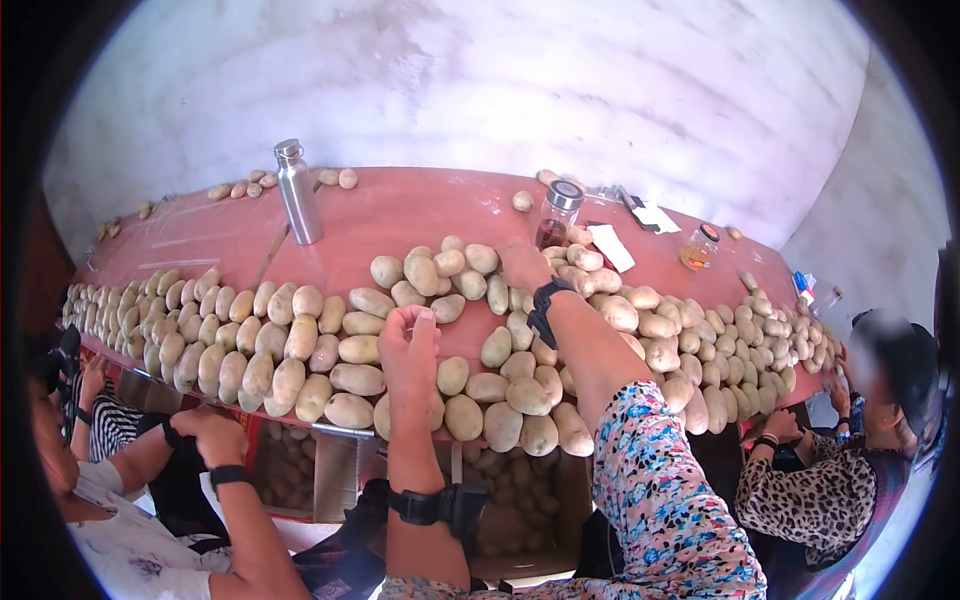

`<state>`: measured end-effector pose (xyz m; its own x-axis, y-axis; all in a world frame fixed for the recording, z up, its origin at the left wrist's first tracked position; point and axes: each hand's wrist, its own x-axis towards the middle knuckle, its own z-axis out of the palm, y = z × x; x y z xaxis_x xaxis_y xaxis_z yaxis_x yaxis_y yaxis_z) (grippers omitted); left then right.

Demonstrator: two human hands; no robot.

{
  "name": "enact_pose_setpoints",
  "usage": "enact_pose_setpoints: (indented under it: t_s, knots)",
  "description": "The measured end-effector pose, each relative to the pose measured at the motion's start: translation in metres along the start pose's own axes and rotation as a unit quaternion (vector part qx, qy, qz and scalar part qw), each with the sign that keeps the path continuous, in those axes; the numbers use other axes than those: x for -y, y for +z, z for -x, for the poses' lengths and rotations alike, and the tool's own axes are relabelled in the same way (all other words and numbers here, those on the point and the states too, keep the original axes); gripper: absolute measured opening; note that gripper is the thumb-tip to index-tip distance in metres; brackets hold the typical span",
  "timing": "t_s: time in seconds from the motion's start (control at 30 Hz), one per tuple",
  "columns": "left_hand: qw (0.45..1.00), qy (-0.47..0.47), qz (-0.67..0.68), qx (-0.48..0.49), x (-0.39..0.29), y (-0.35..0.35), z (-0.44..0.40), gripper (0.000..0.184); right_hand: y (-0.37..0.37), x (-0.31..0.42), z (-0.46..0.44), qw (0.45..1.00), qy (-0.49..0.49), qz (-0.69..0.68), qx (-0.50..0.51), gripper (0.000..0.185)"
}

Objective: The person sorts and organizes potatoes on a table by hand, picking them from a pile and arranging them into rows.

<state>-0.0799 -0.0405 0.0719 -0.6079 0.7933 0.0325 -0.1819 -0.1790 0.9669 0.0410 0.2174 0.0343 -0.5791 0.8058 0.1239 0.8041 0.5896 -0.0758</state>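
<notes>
My left hand is raised over the front rows of potatoes, its fingers curled in and thumb bent against them. What lies inside the curled fingers, if anything, is hidden. My right hand reaches farther out, back up, beside a loose cluster that includes a pale potato. An oblong potato lies just below it. Its fingertips are pale and hard to make out, so their grip does not show. Between my arms several potatoes line the table's near edge.
A red table carries long rows of potatoes on both sides. A steel bottle, a dark-lidded jar and a smaller jar stand behind. Below are boxes of potatoes. Co-workers sit left and right.
</notes>
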Motion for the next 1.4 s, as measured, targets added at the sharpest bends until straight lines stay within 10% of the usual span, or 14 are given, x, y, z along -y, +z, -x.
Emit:
enact_pose_setpoints:
  t_s: [0.47, 0.83, 1.4]
  knots:
    - [1.0, -0.015, 0.004, 0.008, -0.001, 0.013, 0.004, 0.013, -0.009, -0.079, 0.025, 0.997, 0.002, 0.012, 0.075, 0.039]
    - [0.999, -0.032, 0.022, 0.002, -0.002, 0.012, 0.004, 0.013, -0.073, 0.006, 0.044, 0.993, 0.034, 0.067, 0.089, 0.03]
    - [0.999, -0.034, 0.01, 0.009, -0.006, 0.009, 0.002, 0.013, -0.019, 0.005, 0.019, 0.968, -0.08, -0.223, -0.085, 0.044]
